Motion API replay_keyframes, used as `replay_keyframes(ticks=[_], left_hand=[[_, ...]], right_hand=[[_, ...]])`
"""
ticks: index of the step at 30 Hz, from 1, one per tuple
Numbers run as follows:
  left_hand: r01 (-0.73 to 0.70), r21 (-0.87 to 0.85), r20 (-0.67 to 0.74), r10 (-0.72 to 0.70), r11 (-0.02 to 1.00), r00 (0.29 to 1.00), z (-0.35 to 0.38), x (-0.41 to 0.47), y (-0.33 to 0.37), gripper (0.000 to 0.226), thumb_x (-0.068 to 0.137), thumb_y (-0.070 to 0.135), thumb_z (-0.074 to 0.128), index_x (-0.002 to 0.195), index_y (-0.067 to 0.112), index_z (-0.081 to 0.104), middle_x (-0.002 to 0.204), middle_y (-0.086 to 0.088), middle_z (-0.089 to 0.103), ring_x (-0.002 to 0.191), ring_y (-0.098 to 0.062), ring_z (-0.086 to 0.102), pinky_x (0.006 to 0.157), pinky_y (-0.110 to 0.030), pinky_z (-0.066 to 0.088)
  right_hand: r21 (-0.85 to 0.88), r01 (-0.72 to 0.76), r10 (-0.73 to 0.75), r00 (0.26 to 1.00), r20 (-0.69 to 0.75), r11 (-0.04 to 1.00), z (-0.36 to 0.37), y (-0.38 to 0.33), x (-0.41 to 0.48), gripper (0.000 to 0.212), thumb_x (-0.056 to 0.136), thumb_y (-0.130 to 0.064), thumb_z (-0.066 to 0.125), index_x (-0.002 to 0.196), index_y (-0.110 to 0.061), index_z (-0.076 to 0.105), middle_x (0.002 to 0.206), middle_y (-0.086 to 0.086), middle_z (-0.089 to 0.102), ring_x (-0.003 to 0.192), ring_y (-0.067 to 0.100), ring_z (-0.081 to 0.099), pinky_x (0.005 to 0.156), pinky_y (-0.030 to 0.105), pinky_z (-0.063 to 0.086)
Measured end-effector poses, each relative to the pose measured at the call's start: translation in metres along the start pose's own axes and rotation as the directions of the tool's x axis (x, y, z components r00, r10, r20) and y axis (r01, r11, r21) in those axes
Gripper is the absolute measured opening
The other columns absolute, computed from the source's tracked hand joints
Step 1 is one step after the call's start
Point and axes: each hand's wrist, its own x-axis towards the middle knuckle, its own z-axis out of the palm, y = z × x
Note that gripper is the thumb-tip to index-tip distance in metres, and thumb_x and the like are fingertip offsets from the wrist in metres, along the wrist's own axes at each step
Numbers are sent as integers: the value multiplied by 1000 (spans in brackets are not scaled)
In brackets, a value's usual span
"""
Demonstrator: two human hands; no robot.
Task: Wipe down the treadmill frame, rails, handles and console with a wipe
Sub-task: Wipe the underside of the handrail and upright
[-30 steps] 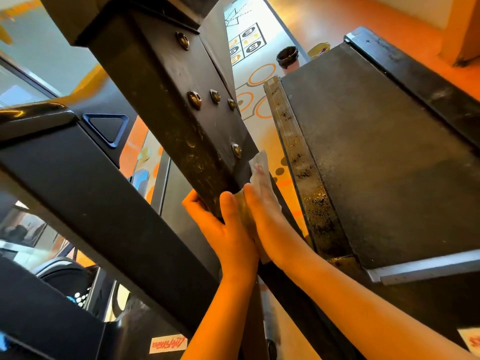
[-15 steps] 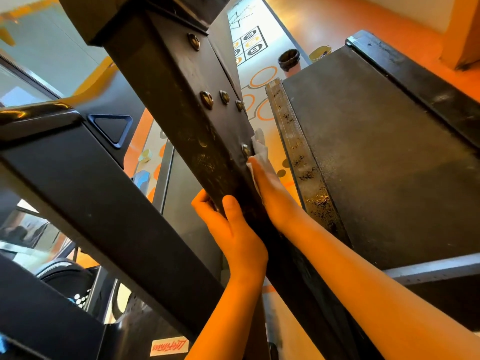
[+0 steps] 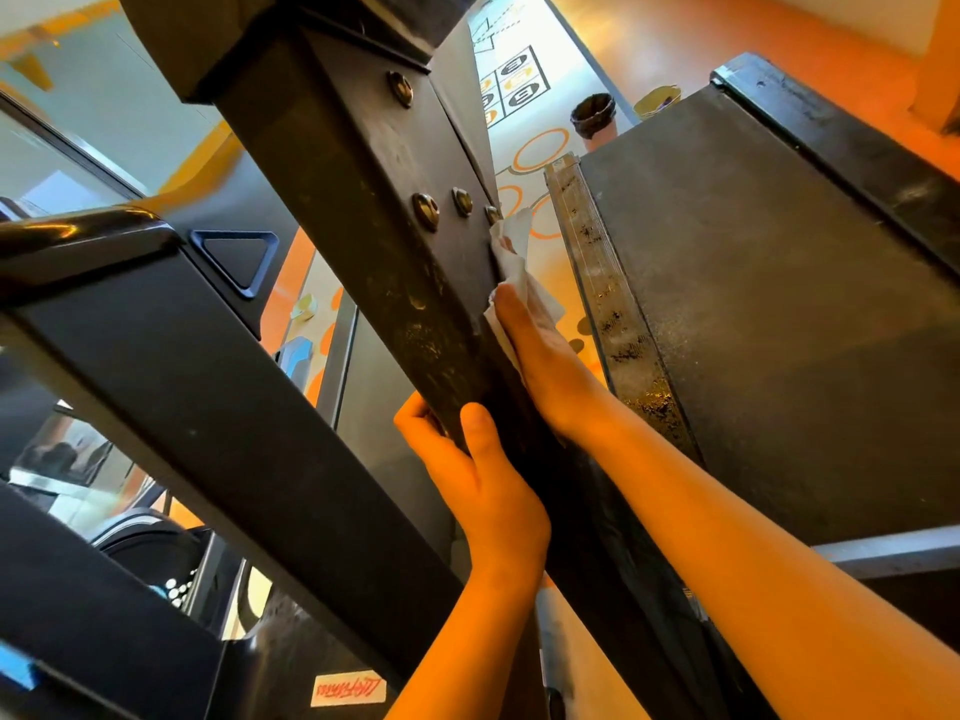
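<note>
Where it fills the right of the view, the treadmill's dark running belt (image 3: 779,330) is seen, dusted with pale specks. Left of it, a black upright post (image 3: 363,226) of the frame is shown slanting across the middle, scuffed on its near face. Between post and belt lies the grimy side rail (image 3: 608,304), which is touched by neither hand. The post is gripped low down by the left hand (image 3: 483,491), with the thumb laid on the near face and the fingers curled round the far edge. The right hand (image 3: 545,366) is held flat against the post's right side, fingers straight and pressed together. Under them the white wipe (image 3: 519,262) is pressed to the post, and its crumpled upper end is left sticking out beyond the fingertips, just beside the rightmost of three brass-coloured bolts (image 3: 426,211).
</note>
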Motion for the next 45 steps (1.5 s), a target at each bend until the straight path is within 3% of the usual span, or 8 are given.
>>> replay_keyframes(ticks=[4,8,11,20,31,40,42,45], left_hand=[[-21,-6,5,21,1000,1000,-3,1,-5,35,79,50,40,98,21,42,78,11,41,67,7,44,64,-10,40],[-37,15,-9,37,999,999,0,0,-3,34,86,42,42,103,13,42,79,10,43,67,9,47,64,-9,41],[-10,15,-28,10,1000,1000,1,1,0,29,87,33,40,103,9,41,77,7,42,63,9,47,60,-10,41],[51,-72,-55,-55,996,997,2,2,0,15,84,28,42,92,15,39,65,21,40,60,4,42,61,-12,38],[53,-116,-42,-58,992,997,2,3,-2,10,85,31,43,88,21,40,65,22,42,61,3,41,65,-16,38],[-1,-27,-34,0,1000,999,0,1,-6,24,88,34,38,98,13,40,76,7,38,64,3,42,63,-13,38],[-20,-32,-3,20,999,1000,-2,1,-8,29,88,42,42,100,15,41,78,7,39,65,3,44,64,-14,39],[-97,-17,70,98,995,993,-4,-1,-9,70,81,65,54,112,4,41,85,7,44,73,9,50,67,-9,43]], right_hand=[[-71,27,-27,1000,-3,997,-3,10,-12,107,63,-96,20,152,-39,5,161,-12,7,147,7,5,121,45,13],[-65,66,-67,998,-1,996,1,20,-40,68,75,-88,16,136,-59,4,155,-28,4,145,-5,-4,122,46,5],[-59,74,-73,997,2,996,3,24,-52,61,80,-83,16,135,-61,2,146,-43,0,142,-11,-8,121,48,2],[-76,69,-70,998,-6,995,-10,22,-5,111,64,-96,27,154,-35,4,161,-16,3,147,6,1,120,51,11],[-121,-94,87,994,-62,988,-10,47,-29,117,58,-100,23,153,-35,0,161,-13,-1,148,9,-5,120,52,8],[-27,-58,57,998,-29,998,4,46,-95,74,67,-94,23,131,-68,-5,157,-27,-1,144,-7,-4,121,49,8],[-20,-62,61,997,-44,998,5,44,-90,78,65,-95,23,132,-66,-5,157,-27,-1,144,-5,-4,121,48,9],[-19,-63,61,996,-67,998,2,43,-66,103,58,-100,21,145,-47,3,158,-15,9,147,5,-1,122,44,9]])
